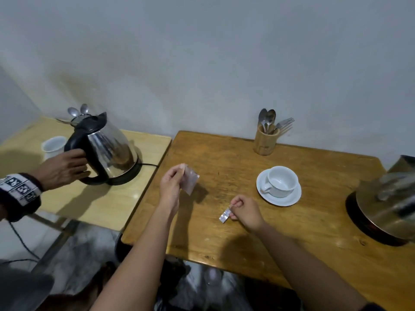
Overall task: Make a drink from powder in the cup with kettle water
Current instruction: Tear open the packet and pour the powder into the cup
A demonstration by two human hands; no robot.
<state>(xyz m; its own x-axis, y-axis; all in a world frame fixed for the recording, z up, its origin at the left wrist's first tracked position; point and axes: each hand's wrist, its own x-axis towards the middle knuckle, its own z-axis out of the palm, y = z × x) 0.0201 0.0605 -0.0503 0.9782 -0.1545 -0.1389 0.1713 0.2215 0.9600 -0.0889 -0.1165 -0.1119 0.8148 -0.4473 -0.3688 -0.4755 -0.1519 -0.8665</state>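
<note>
Over the table (224, 232), the right hand (246, 211) pinches a torn strip (225, 216); the left hand (171, 184) pinches the opened sachet (190, 181). Farther right, the cup (281, 181) looks empty. Pouring powder and water remains; the kettle (386, 205) stands right.

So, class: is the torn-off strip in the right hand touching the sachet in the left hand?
Apart. The head view shows bare table between the strip, pinched by the right hand, and the sachet in the left hand.

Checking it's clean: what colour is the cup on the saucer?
White cup, matching its white saucer; head view.
</note>
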